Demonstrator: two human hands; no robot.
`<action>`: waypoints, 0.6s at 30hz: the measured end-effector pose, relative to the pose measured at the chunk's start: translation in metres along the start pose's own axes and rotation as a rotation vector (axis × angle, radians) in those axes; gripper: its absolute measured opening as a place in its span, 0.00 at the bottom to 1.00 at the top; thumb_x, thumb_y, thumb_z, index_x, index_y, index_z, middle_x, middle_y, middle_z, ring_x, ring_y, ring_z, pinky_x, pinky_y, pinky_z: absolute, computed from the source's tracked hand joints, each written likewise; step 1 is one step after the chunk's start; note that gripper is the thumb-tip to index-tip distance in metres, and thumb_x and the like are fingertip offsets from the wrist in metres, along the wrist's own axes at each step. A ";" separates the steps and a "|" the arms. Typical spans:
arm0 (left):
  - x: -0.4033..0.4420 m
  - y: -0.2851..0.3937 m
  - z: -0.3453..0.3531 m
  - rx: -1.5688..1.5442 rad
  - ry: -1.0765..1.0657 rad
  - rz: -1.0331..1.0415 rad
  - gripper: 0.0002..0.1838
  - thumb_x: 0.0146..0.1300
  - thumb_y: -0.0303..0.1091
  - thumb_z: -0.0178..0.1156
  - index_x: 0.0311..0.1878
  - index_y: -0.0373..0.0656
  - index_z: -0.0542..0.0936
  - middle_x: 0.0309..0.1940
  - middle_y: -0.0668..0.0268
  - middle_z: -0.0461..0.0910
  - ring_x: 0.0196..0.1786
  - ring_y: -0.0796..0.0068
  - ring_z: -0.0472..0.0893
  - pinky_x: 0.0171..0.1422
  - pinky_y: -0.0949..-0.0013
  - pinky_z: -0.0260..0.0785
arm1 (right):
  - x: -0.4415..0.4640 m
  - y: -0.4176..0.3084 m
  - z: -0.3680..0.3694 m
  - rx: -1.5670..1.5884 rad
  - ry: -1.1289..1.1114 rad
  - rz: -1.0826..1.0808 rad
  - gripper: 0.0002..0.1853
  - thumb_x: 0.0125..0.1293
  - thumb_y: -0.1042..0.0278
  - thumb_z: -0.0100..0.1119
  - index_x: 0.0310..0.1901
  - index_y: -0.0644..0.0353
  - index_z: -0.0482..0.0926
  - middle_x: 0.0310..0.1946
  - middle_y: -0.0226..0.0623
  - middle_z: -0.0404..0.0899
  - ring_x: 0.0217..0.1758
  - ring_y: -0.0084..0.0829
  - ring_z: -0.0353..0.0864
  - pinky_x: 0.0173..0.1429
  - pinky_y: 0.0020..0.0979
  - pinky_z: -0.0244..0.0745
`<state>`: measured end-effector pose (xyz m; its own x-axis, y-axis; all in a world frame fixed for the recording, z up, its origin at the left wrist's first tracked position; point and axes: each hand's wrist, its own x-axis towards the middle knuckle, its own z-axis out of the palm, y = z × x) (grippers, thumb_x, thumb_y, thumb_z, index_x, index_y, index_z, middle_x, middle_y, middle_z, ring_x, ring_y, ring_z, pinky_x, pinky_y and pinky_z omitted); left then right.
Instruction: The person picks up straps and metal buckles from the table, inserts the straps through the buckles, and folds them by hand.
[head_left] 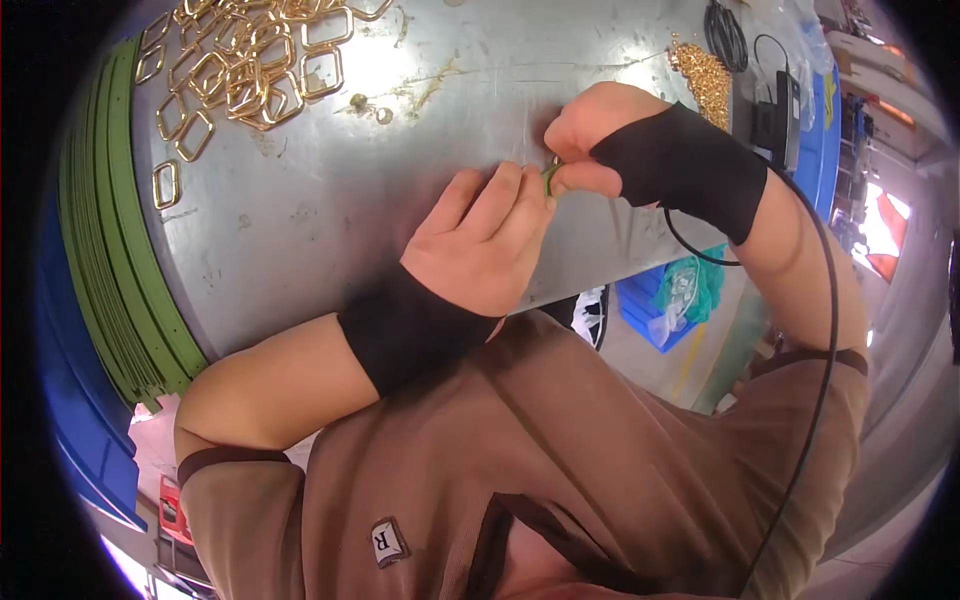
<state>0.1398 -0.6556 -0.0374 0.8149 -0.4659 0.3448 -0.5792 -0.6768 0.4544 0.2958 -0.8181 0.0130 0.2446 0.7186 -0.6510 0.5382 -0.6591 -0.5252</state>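
Observation:
Near the front edge of the metal table, my two hands meet over a small green strip end [550, 177], most of it hidden by fingers. My left hand [485, 235] has its fingers bent together around the strip from the left. On the other side, my right hand [600, 130] is closed, thumb and curled forefinger pinching at the same spot. A tiny gold-coloured bit [556, 160] shows beside the right fingertips; its kind is too small to make out. Black wrist bands cover both wrists.
Gold rectangular rings [250, 65] lie heaped at the back left, with one single ring [166, 185] apart. Long green straps [110, 230] line the left edge. Small gold pieces [703, 80] and a coiled black cable [725, 38] are back right. A blue bin [645, 315] stands below the table.

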 end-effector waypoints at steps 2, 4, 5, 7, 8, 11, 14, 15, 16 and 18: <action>0.001 0.000 0.004 -0.007 -0.006 -0.020 0.20 0.56 0.29 0.58 0.52 0.35 0.83 0.54 0.55 0.78 0.57 0.59 0.76 0.59 0.59 0.71 | 0.005 -0.008 -0.002 -0.038 -0.068 0.007 0.14 0.55 0.62 0.65 0.23 0.64 0.75 0.20 0.48 0.76 0.27 0.50 0.77 0.32 0.44 0.69; 0.002 0.001 0.013 0.065 0.093 -0.007 0.20 0.57 0.31 0.58 0.52 0.31 0.82 0.53 0.56 0.78 0.58 0.59 0.74 0.60 0.60 0.69 | 0.005 -0.015 0.000 -0.162 -0.027 0.075 0.13 0.55 0.64 0.64 0.23 0.64 0.75 0.22 0.50 0.78 0.30 0.52 0.80 0.33 0.46 0.71; 0.000 0.001 0.014 0.061 0.091 -0.011 0.20 0.57 0.31 0.58 0.52 0.31 0.82 0.53 0.56 0.78 0.58 0.59 0.74 0.60 0.60 0.69 | 0.004 -0.015 0.003 -0.162 -0.008 0.073 0.12 0.55 0.66 0.63 0.22 0.64 0.75 0.22 0.49 0.78 0.30 0.53 0.80 0.34 0.47 0.71; 0.002 0.002 0.008 0.031 0.061 -0.030 0.19 0.57 0.29 0.59 0.51 0.30 0.83 0.52 0.56 0.78 0.57 0.60 0.74 0.59 0.60 0.70 | 0.001 -0.012 0.004 -0.098 -0.001 0.099 0.12 0.55 0.65 0.63 0.23 0.64 0.74 0.22 0.49 0.77 0.30 0.52 0.79 0.34 0.47 0.71; 0.002 0.003 0.008 0.031 0.058 -0.034 0.19 0.57 0.29 0.59 0.51 0.30 0.83 0.52 0.56 0.78 0.57 0.60 0.74 0.59 0.60 0.70 | -0.001 -0.010 0.004 -0.036 0.013 0.120 0.13 0.56 0.64 0.63 0.23 0.64 0.74 0.22 0.48 0.76 0.31 0.52 0.78 0.35 0.46 0.70; 0.004 0.003 0.006 0.026 0.062 -0.048 0.18 0.57 0.28 0.59 0.50 0.31 0.83 0.51 0.57 0.78 0.56 0.60 0.75 0.58 0.60 0.70 | -0.019 0.004 0.030 0.032 0.281 0.036 0.14 0.57 0.62 0.63 0.24 0.62 0.73 0.22 0.46 0.74 0.31 0.48 0.75 0.35 0.42 0.68; 0.007 0.004 0.001 0.017 0.003 -0.043 0.17 0.58 0.28 0.59 0.49 0.32 0.83 0.50 0.58 0.78 0.55 0.61 0.75 0.58 0.60 0.70 | -0.021 0.005 0.033 0.233 0.284 0.085 0.15 0.57 0.61 0.63 0.25 0.62 0.71 0.23 0.44 0.71 0.30 0.44 0.72 0.34 0.38 0.66; 0.007 0.000 0.000 0.023 0.004 -0.016 0.16 0.58 0.28 0.59 0.48 0.33 0.83 0.51 0.58 0.78 0.56 0.62 0.75 0.58 0.60 0.70 | -0.021 0.007 0.034 0.271 0.294 0.074 0.15 0.57 0.61 0.64 0.25 0.62 0.70 0.22 0.42 0.70 0.29 0.42 0.72 0.34 0.37 0.65; 0.008 -0.002 -0.002 0.029 0.004 0.008 0.15 0.57 0.28 0.59 0.47 0.33 0.83 0.51 0.58 0.78 0.56 0.62 0.75 0.58 0.60 0.70 | -0.021 0.008 0.035 0.283 0.321 0.072 0.15 0.57 0.61 0.64 0.25 0.62 0.70 0.22 0.42 0.70 0.29 0.42 0.72 0.34 0.37 0.65; 0.005 -0.003 -0.001 0.082 0.023 0.026 0.16 0.56 0.29 0.58 0.47 0.35 0.83 0.52 0.58 0.77 0.57 0.62 0.75 0.60 0.59 0.69 | -0.023 0.007 0.036 0.350 0.307 0.093 0.15 0.58 0.63 0.65 0.25 0.63 0.71 0.24 0.41 0.71 0.29 0.39 0.72 0.34 0.35 0.66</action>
<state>0.1454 -0.6553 -0.0357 0.7981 -0.4713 0.3753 -0.5960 -0.7092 0.3767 0.2652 -0.8476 0.0046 0.5345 0.6508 -0.5393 0.2117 -0.7208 -0.6600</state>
